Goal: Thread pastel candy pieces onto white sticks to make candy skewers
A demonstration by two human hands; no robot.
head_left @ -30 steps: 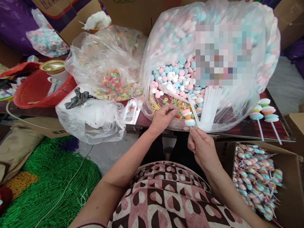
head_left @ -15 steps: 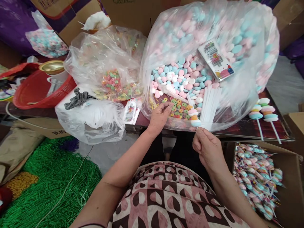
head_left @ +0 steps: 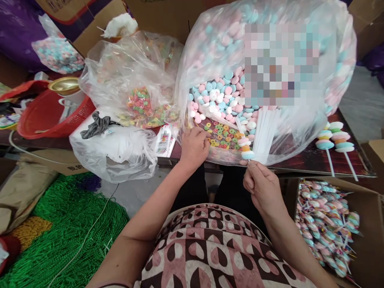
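Observation:
My right hand (head_left: 262, 184) is closed on the lower end of the white stick of a marshmallow skewer (head_left: 246, 150). The skewer stands nearly upright, threaded with pink, white, orange and pale blue pieces. My left hand (head_left: 195, 147) rests palm down at the front left of the big clear bag, where thin yellow strips lay. Its fingers curl under, and their tips and anything in them are hidden. Small ring candies (head_left: 223, 135) lie between the hands. Behind them are loose pastel marshmallows (head_left: 223, 94), and white sticks (head_left: 265, 130) lie by the skewer.
Two finished-looking skewers (head_left: 344, 140) lie at the table's right end. Below is a carton (head_left: 367, 236) of wrapped skewers. To the left are a clear bag of white material (head_left: 120, 150), bagged ring candies (head_left: 139, 100) and a red basket (head_left: 45, 116). Green cords (head_left: 75, 232) cover the floor.
My left hand has moved left and slightly down, from the ring candies to the spot of the yellow strips, its fingers curling under. My right hand with the skewer has stayed in place.

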